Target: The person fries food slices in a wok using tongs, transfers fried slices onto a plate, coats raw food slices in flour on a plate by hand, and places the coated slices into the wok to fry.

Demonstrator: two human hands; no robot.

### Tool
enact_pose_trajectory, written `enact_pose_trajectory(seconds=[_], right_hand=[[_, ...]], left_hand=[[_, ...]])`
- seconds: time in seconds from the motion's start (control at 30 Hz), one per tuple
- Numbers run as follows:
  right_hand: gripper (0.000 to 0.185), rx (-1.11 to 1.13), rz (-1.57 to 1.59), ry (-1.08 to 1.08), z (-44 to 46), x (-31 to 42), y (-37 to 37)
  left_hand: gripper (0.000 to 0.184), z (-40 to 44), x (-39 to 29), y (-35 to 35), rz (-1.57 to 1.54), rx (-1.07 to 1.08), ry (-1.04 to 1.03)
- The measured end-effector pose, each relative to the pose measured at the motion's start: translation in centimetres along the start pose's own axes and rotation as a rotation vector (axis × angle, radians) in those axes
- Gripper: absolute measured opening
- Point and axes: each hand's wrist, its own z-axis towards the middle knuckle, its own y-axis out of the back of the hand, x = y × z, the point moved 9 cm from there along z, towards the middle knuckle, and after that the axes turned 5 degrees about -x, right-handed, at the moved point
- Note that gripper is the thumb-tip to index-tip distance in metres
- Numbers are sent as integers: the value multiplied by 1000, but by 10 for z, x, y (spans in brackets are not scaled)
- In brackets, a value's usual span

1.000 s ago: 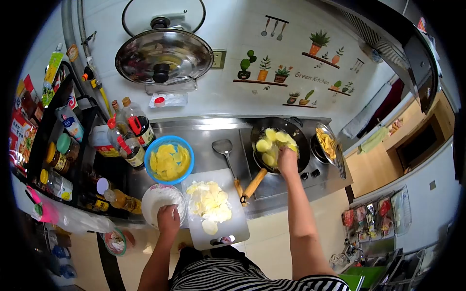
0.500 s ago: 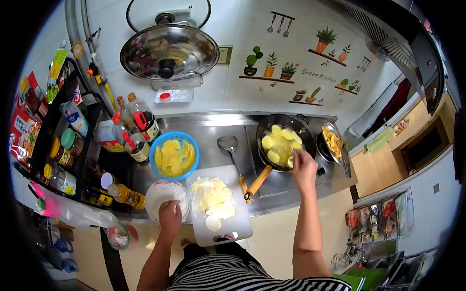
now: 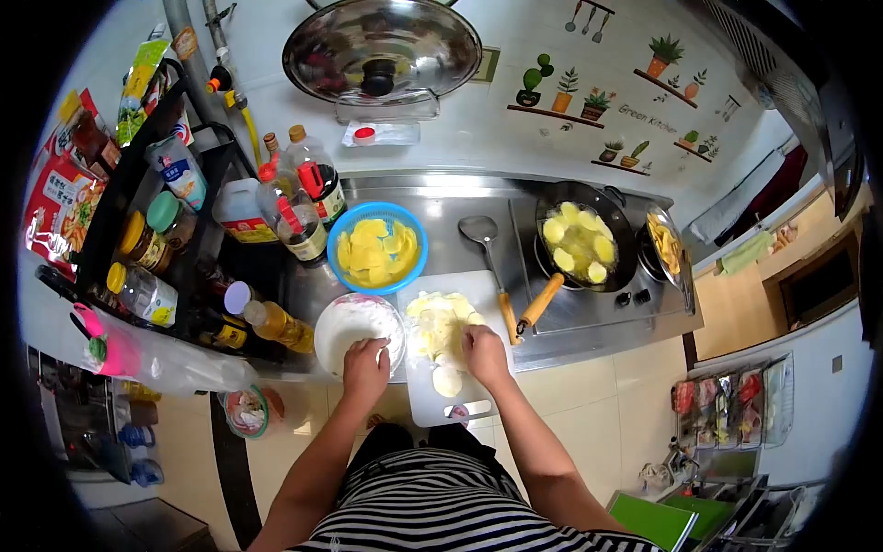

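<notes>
My left hand [image 3: 367,366] is over the near rim of a white bowl [image 3: 333,317] of white powder, fingers curled down into it; what they hold, if anything, is hidden. Pale round slices, like potato [image 3: 447,381], lie heaped on a white cutting board [image 3: 428,409] beside the bowl. My right hand [image 3: 486,354] is at the right side of the heap with its fingers drawn together, touching the slices; anything in the pinch is hidden. Several yellow slices [image 3: 563,260] float in bubbling oil in a black wok [image 3: 629,241] with a wooden handle [image 3: 541,304].
A blue basket [image 3: 423,248] of yellow slices stands behind the bowl. A spatula [image 3: 479,230] lies between board and stove. Right of the wok is a strainer of fried pieces [image 3: 664,244]. Sauce bottles [image 3: 301,230] and a black rack [image 3: 120,198] line the left side.
My right hand has come back from the wok to the slices on the board. My left hand stays at the bowl. The slices in the wok are more spread out. The view has shifted.
</notes>
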Motion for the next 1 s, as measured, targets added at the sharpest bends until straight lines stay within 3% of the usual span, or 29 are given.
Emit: enact_pose_trajectory(seconds=[0.07,0.17,0.27,0.43,0.6,0.77,1.0], right_hand=[[16,-121,-94,2,13,-12,-5],[19,20,-161,-119,27,-48,-35],[21,-14,-110,-124,33,-65,-37],[14,30,-117,-49,33,-41,-22],[13,-169,-102,15,24,-21,-6],[16,-91,-420,88,26,-37,-29],[18,-187,-283,81,27,-14,-4]], left_hand=[[17,-5,4,4,-1,-3,3],[17,-12,10,9,8,-5,10],[17,-16,13,18,26,-21,10],[17,-19,19,21,50,-27,18],[18,-15,11,17,31,-22,9],[18,-7,-8,4,-8,10,-20],[17,-8,-12,-4,-9,-9,-39]])
